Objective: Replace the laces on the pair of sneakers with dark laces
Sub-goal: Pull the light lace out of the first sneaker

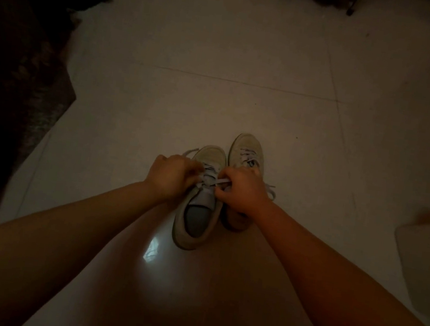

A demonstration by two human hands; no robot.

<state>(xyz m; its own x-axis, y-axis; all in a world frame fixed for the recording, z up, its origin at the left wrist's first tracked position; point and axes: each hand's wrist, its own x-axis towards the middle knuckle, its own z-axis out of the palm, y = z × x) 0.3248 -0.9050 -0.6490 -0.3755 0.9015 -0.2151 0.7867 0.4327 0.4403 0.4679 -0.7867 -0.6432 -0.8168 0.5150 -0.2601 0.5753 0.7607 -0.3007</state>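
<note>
Head view: two pale sneakers side by side on tiled floor (pixel 249 58), toes pointing far. Left sneaker (pixel 197 215) nearer, heel opening visible; right sneaker (pixel 248 150) set slightly farther, touching or just beside the first. Light laces (pixel 219 183) threaded in both.

Left hand (pixel 171 176): fingers curled at left edge of left sneaker's lacing, gripping lace there; loose lace end trailing far-left of hand.

Right hand (pixel 243 191): fingers curled, pinching a flat lace section pulled taut across tongue of left sneaker; hand covering near part of right sneaker.

Dark rug (pixel 14 81) along left side. Pale object (pixel 425 259) at right edge, identity unclear. Bright reflection (pixel 151 250) on floor near left sneaker's heel.
</note>
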